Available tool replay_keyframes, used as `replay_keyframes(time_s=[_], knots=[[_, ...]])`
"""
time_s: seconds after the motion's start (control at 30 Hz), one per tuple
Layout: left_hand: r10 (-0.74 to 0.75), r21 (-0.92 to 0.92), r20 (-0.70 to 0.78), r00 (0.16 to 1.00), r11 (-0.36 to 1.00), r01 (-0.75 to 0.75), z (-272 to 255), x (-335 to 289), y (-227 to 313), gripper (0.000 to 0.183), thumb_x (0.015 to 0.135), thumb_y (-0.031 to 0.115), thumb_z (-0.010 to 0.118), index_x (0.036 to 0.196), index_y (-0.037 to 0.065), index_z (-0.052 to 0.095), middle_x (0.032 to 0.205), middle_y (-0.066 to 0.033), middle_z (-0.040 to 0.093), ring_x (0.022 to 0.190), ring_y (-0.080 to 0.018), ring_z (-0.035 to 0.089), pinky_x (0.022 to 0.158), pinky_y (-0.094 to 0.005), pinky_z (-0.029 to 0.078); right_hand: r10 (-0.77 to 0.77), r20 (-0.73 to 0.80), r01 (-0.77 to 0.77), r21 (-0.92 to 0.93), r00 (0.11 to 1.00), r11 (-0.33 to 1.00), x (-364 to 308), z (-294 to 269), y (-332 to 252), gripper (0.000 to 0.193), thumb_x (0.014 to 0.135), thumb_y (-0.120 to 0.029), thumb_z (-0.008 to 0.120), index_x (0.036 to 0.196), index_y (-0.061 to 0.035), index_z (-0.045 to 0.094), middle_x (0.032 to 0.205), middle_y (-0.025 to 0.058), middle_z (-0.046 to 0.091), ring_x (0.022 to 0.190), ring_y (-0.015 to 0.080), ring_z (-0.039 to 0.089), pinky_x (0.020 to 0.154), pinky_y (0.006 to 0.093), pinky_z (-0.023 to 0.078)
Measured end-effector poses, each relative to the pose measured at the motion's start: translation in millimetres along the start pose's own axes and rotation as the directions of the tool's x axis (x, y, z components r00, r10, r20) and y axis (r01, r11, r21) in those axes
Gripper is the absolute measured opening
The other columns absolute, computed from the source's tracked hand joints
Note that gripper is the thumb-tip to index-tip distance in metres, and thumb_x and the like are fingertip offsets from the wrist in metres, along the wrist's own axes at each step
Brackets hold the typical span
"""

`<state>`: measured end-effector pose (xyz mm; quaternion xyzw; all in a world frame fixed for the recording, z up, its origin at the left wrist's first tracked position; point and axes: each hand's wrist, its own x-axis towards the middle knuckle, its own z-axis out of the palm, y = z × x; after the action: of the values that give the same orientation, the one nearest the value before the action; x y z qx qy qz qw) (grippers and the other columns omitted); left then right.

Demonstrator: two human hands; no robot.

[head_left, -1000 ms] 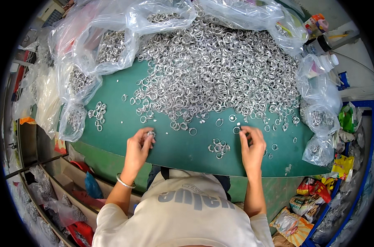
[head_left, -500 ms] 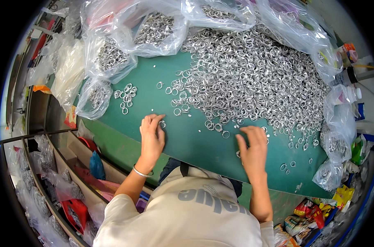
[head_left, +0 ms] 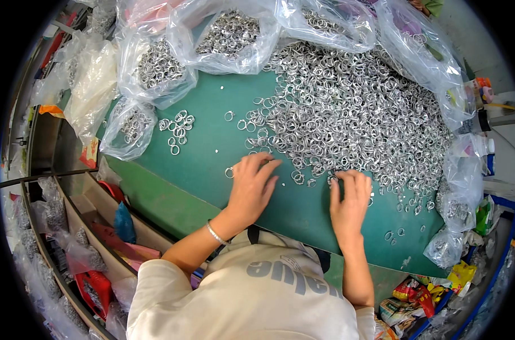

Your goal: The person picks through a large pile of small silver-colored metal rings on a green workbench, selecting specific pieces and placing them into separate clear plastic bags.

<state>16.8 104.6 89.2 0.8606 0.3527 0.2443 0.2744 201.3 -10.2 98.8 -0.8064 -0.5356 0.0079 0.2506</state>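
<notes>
A broad heap of silver metal rings [head_left: 353,107] covers the back right of the green table [head_left: 201,130]. My left hand [head_left: 250,186] reaches over the table at the heap's left front edge, fingers spread and nothing visible in them. One loose ring [head_left: 229,172] lies just left of it. At the front edge of the heap, the thumb and forefinger of my right hand [head_left: 351,198] close on a ring [head_left: 332,179]. Part of the heap's edge is hidden behind that hand. To the far left lies a small separate group of rings [head_left: 180,126].
Clear plastic bags of rings [head_left: 229,34] line the table's back. A small bag [head_left: 134,127] stands at the left, another [head_left: 444,245] at the right edge. Compartments with bagged rings [head_left: 93,260] are below left; colourful packets [head_left: 413,294] lie below right.
My left hand has moved right toward the heap, leaving a ring beside it. My right hand has shifted slightly, its fingertips now on a ring at the heap's edge. The view has shifted a little.
</notes>
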Motion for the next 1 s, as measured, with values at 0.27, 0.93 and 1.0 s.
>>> replay_keyframes(time_s=[0.27,0.93,1.0], knots=[[0.027,-0.018,0.026,0.999,0.999,-0.027,8.8,16.5,11.5,0.039,0.076,0.004,0.07,0.114,0.008,0.059,0.114,-0.0067,0.053,0.102,-0.025,0.05,0.086,-0.0374,0.035,-0.028,-0.017,0.028,-0.018,0.999,0.999,9.7,8.6,-14.1,0.025,0.078,-0.012,0.071,0.1,-0.0039,0.062,0.098,0.0092,0.055,0.092,0.0278,0.05,0.078,0.0398,0.036],[0.082,-0.027,0.156,0.984,0.997,-0.079,22.5,16.9,36.4,0.033,0.077,0.001,0.069,0.109,0.006,0.062,0.107,-0.0079,0.057,0.099,-0.0257,0.053,0.088,-0.0364,0.035,0.485,-0.248,-0.532,-0.183,0.839,0.827,-109.4,-88.8,122.8,0.023,0.072,-0.01,0.077,0.092,-0.0046,0.065,0.086,0.0079,0.06,0.084,0.0274,0.052,0.079,0.0388,0.039],[0.131,-0.008,0.153,0.979,0.991,-0.132,25.2,22.5,46.5,0.033,0.077,0.002,0.069,0.109,0.006,0.062,0.107,-0.0078,0.057,0.1,-0.0259,0.053,0.088,-0.0369,0.035,0.444,-0.214,-0.485,-0.2,0.87,0.852,-114.2,-93.1,129.7,0.02,0.075,-0.011,0.075,0.092,-0.0046,0.067,0.089,0.0086,0.059,0.086,0.028,0.051,0.08,0.0386,0.04]])
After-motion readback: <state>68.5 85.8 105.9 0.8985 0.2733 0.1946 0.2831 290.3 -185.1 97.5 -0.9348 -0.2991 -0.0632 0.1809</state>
